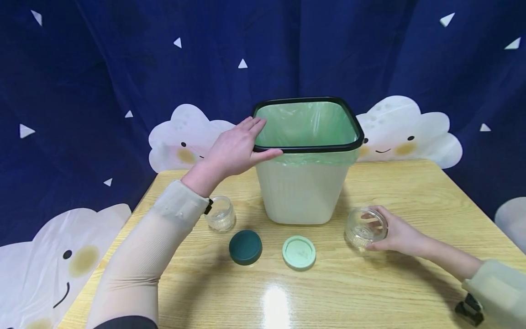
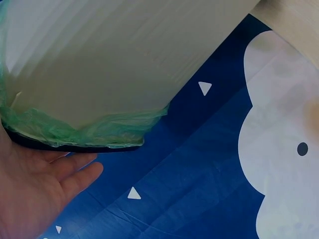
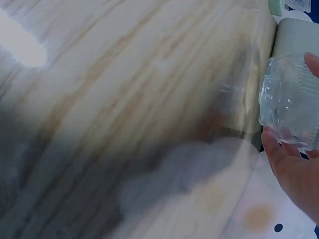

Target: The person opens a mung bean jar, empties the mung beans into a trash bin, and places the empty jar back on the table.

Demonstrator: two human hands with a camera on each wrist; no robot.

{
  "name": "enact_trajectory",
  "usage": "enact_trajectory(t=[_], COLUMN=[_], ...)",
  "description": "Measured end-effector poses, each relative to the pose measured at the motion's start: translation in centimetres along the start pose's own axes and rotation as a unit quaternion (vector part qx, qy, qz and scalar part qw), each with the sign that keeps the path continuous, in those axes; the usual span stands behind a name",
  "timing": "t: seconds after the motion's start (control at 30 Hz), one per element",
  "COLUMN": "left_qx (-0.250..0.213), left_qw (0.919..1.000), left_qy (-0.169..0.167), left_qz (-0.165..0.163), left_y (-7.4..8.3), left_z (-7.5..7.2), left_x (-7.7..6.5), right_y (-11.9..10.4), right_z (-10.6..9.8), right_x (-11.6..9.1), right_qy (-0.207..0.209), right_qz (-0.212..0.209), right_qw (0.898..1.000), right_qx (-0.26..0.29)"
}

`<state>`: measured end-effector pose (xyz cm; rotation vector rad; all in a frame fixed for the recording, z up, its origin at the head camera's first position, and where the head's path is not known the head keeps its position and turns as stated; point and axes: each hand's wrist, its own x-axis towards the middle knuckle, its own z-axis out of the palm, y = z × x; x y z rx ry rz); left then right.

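Note:
My left hand [image 1: 236,146] rests on the left corner of the black rim of a white bin [image 1: 302,192]. Its fingers lie straight over the rim, thumb stretched along the front edge; the left wrist view shows this hand [image 2: 40,184] against the rim beside the green liner bag [image 2: 84,129]. My right hand [image 1: 398,233] holds a clear glass jar [image 1: 363,228] from its right side, fingers behind and thumb in front. The jar has no lid and a ribbed lower wall. In the right wrist view the same jar [image 3: 291,99] sits between the thumb and fingers.
A second glass jar [image 1: 222,214] stands left of the bin, near my left wrist. Between the two jars lie a dark green round lid [image 1: 245,247] and a pale green one [image 1: 299,252]. The wooden table [image 1: 230,297] ends at a dark blue curtain [image 1: 205,55] with clouds.

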<state>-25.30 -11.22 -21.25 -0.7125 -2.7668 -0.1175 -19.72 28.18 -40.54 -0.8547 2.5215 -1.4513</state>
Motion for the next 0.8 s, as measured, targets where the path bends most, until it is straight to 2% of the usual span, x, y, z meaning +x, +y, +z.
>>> enact_trajectory(t=[0.17,0.33,0.5,0.57,0.67,0.8], left_qx=[-0.002,-0.003,-0.002,-0.005,-0.022,-0.055], left_qw=[1.0000,1.0000,1.0000,0.9999,0.9995,0.9973], left_qy=[-0.007,-0.006,-0.006,-0.006,-0.008,0.002], left_qz=[-0.003,-0.002,-0.004,-0.007,-0.023,-0.050], left_y=[0.0,-0.1,-0.2,-0.1,0.0,0.5], left_z=[0.0,0.0,-0.1,-0.1,0.1,0.3], left_x=[-0.1,-0.1,-0.1,-0.2,-0.5,-1.4], right_y=[0.2,0.2,0.4,0.4,0.3,-0.5], right_z=[0.2,0.2,0.2,0.3,0.3,0.1], right_x=[0.0,0.1,0.3,0.3,0.2,-0.1], right_qy=[-0.024,-0.031,-0.037,-0.037,-0.027,-0.005], right_qz=[0.025,0.045,0.048,0.042,0.032,0.028], right_qw=[0.999,0.998,0.997,0.998,0.999,0.991], right_qx=[0.010,0.015,0.041,0.034,-0.032,-0.130])
